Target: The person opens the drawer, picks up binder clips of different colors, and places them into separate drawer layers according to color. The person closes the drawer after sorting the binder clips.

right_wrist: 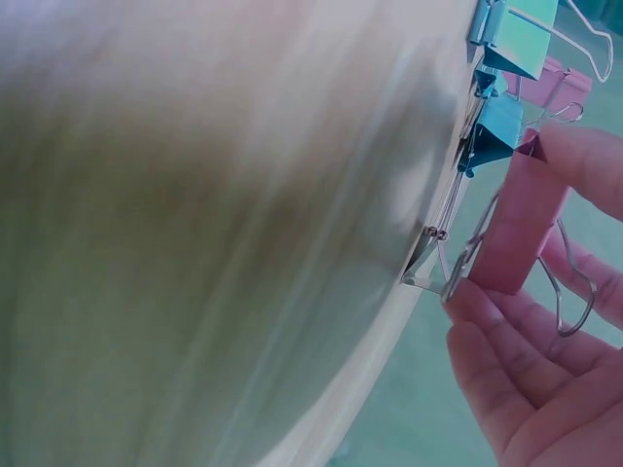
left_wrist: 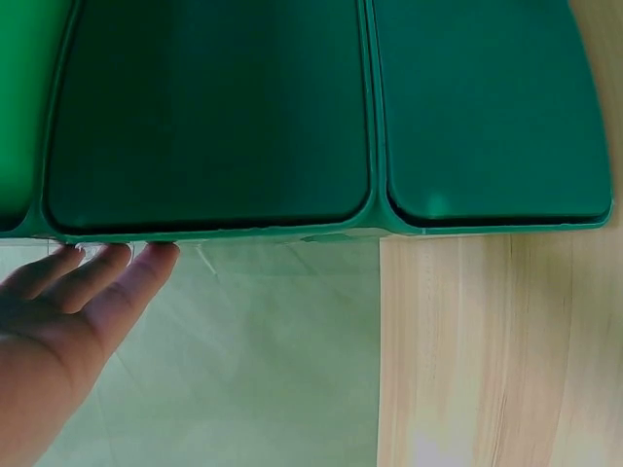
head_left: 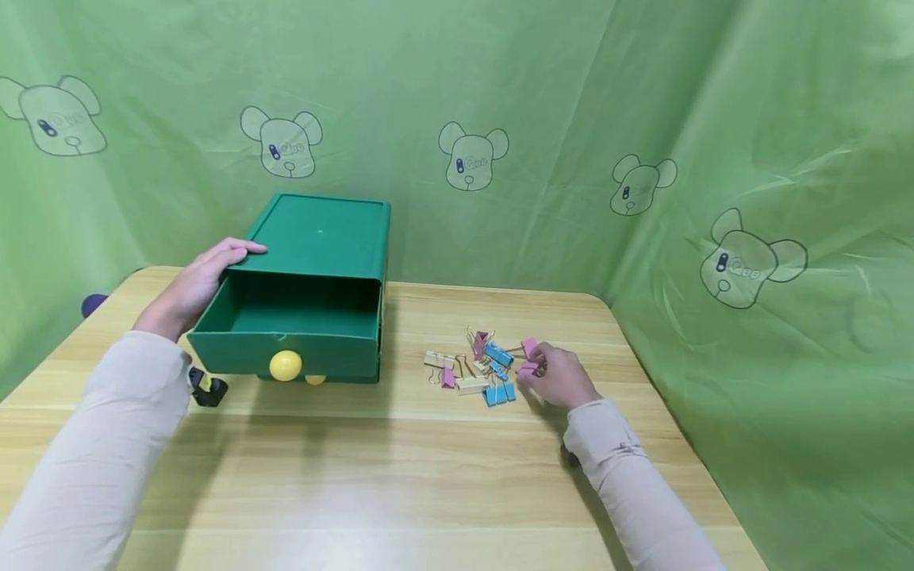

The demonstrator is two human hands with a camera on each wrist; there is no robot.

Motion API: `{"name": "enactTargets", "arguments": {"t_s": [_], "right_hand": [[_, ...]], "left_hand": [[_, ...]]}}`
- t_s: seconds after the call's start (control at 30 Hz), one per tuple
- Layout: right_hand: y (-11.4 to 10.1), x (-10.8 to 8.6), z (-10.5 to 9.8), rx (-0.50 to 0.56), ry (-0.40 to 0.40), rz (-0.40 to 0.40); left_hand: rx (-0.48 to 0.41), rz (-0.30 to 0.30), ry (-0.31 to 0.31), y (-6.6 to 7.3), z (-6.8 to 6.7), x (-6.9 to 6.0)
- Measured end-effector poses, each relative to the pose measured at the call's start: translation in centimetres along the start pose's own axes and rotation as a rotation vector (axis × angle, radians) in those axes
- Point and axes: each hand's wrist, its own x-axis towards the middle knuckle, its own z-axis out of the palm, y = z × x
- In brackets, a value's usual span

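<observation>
Pink clip (right_wrist: 519, 224), and it is caught firmly! It is pinched by the right hand (head_left: 560, 379), the fingers curled in from two sides, with the wire handles (right_wrist: 574, 302) left poking out. The action is found at the right edge of a small heap on the wooden table (head_left: 286, 476); whether the clip is lifted or just touching the wood cannot be told.

Just beside it, a blue clip (head_left: 498, 354) is seen in the tangle, another blue one (head_left: 498, 394) is spotted at the near side, a cream clip (head_left: 471, 386) is laid next to that, and a second pink one (head_left: 481, 342) is tipped up at the back.

Over to the left side, where a green box (head_left: 317, 230) is placed well apart from the heap! Its upper drawer (head_left: 336, 354) is pulled out, a yellow knob (head_left: 286, 365) shown on the front, a lower knob (head_left: 315, 381) partly hidden underneath. The left hand (head_left: 196, 289) is rested along the top left edge near the front corner, fingers extended and relaxed, nothing grasped.

Behind it all, a green curtain (head_left: 557, 79) is hung, printed with outlined animal heads (head_left: 470, 162).
</observation>
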Motion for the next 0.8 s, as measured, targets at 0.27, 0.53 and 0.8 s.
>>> {"name": "enactTargets", "arguments": {"t_s": [0.27, 0.53, 0.8], "right_hand": [[0.0, 0.0, -0.2, 0.006, 0.04, -0.023], [-0.7, -0.2, -0.7, 0.051, 0.057, -0.031], [-1.4, -0.2, -1.1, 0.051, 0.098, -0.062]], "left_hand": [[-0.004, 0.009, 0.002, 0.2, 0.1, -0.1], [-0.026, -0.037, -0.009, 0.3, 0.1, -0.1], [-0.031, -0.038, -0.013, 0.3, 0.1, -0.2]]}}
